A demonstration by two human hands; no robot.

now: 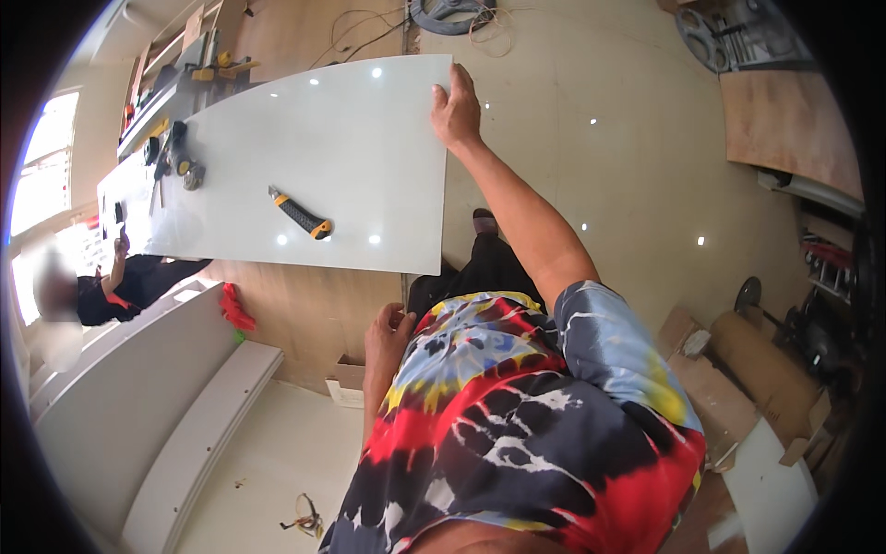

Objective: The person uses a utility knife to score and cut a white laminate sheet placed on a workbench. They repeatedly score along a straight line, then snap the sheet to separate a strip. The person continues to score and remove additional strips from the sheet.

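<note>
Fingers of our right hand (456,109) grip the white panel's (351,138) corner, while our left hand (386,334) rests released at our hip.

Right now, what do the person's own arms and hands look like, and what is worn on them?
Both hands are bare: no gloves, watch or rings visible on the right hand or the left hand. The forearms are uncovered. The short sleeve of a tie-dye T-shirt in red, black, yellow, pale blue and white ends above the right elbow.

The scene is viewed from a single head-worn fisheye camera, aimed steeply down over the wearer's torso; the white panel (314,157) is seen near, edges bent toward the rim.
</note>
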